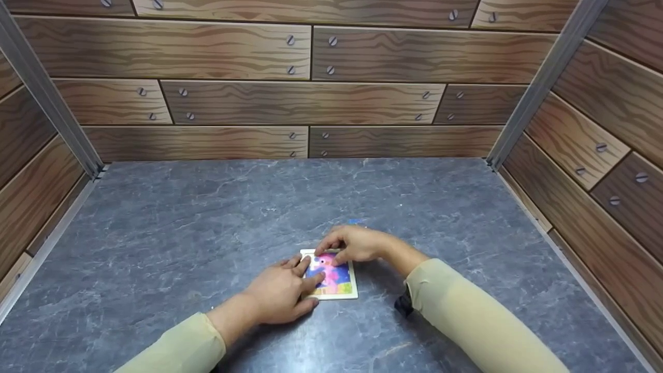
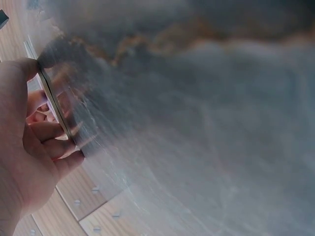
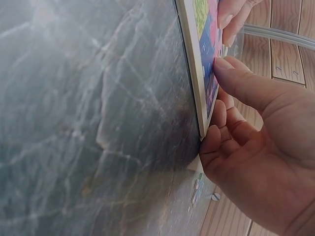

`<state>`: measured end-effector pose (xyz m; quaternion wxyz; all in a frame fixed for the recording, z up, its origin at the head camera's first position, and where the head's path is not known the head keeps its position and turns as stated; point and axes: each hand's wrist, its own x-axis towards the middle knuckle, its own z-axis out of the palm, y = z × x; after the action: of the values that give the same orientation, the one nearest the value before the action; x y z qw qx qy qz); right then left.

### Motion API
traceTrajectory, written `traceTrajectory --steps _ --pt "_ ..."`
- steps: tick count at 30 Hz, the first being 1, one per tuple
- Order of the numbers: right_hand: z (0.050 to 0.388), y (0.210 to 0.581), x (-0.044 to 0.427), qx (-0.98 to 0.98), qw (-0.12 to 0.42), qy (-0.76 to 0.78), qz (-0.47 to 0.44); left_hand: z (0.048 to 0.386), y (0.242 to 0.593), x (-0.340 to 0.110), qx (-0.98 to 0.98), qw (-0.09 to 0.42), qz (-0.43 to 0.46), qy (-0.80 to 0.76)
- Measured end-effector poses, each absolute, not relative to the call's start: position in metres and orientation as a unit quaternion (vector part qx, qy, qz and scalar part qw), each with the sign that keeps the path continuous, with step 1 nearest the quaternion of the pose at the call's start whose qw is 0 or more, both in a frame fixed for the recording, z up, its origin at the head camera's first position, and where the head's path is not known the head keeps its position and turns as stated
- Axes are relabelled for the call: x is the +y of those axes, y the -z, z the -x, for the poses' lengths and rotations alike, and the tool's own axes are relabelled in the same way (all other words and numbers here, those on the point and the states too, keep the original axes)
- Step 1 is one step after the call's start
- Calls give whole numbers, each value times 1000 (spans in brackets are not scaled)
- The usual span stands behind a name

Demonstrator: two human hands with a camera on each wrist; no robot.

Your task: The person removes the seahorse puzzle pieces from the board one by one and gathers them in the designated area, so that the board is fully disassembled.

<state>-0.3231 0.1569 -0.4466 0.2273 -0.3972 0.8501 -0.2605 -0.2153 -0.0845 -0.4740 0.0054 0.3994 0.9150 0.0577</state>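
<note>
A small picture puzzle board (image 1: 346, 274) lies flat on the table, with a pale frame and a pink figure on a blue ground. My left hand (image 1: 279, 292) rests at its left side, fingers spread over the picture and thumb at the near edge. In the left wrist view that hand's fingertips meet the board's edge (image 2: 58, 109). From the far right, my right hand (image 1: 360, 243) reaches over the board's top edge. Its thumb touches the picture in the right wrist view, while other fingers bend near the frame's corner. Whether it pinches a piece is hidden.
A small flat blue piece (image 1: 355, 221) lies on the table just beyond the right hand. The grey marbled table (image 1: 207, 223) is bounded by wood-patterned walls (image 1: 233, 103) at the back and sides. A black device (image 1: 403, 305) sits under the right wrist.
</note>
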Motion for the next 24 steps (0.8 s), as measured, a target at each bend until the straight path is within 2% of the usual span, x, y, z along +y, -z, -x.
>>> traceTrajectory --steps 24 --pt "322 448 157 850 236 261 393 215 474 -84 913 1 -403 -60"
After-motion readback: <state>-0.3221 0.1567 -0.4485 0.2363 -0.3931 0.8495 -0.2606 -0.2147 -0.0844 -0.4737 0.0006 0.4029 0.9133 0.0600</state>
